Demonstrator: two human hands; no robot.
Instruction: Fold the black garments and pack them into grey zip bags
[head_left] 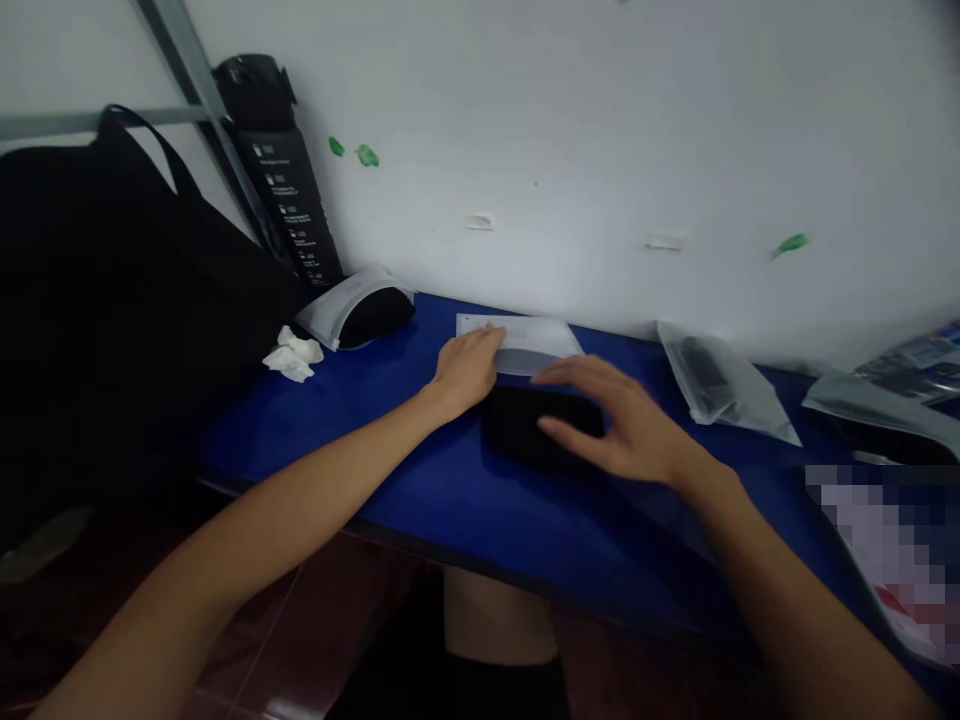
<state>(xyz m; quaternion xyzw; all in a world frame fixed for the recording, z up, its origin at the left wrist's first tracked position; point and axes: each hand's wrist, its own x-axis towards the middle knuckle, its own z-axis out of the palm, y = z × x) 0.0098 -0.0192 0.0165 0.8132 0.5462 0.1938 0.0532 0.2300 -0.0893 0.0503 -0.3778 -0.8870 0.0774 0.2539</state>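
Note:
A black oblong case lies on the blue tabletop in front of me. Behind it, flat against the table, is a frosted zip bag. My left hand rests on the left part of that bag, beside the case's left end. Its fingers stretch forward over the bag; the thumb is hidden. Over the right end of the case is my right hand, thumb and fingers spread apart. The thumb crosses above the case's top and the fingers reach along its far side. Whether they touch the case I cannot tell.
Left are a black bag, a tall black bottle, crumpled white tissue and a frosted bag with a black item. Right are another frosted bag, a partly black-filled one and a blurred-out sheet. A white wall stands behind.

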